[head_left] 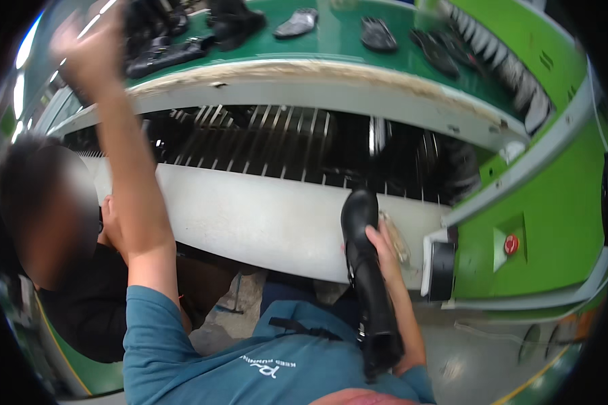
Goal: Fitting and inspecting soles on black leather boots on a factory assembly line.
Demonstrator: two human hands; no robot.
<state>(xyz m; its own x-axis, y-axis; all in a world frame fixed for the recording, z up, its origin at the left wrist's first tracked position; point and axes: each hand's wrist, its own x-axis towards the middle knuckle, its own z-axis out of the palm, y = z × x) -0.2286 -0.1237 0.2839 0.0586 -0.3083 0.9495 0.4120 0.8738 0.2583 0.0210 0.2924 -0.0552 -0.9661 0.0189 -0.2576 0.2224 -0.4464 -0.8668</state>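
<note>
Clamping black boot [368,280]: right hand [384,248], near right by white ledge [263,219]. Left hand [93,50] raised far left, blurred, can't tell if closed.

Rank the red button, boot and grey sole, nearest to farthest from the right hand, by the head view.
1. Boot: held in the right hand.
2. Red button: rightward, on the green machine.
3. Grey sole: ahead and leftward, on the green surface.
</note>
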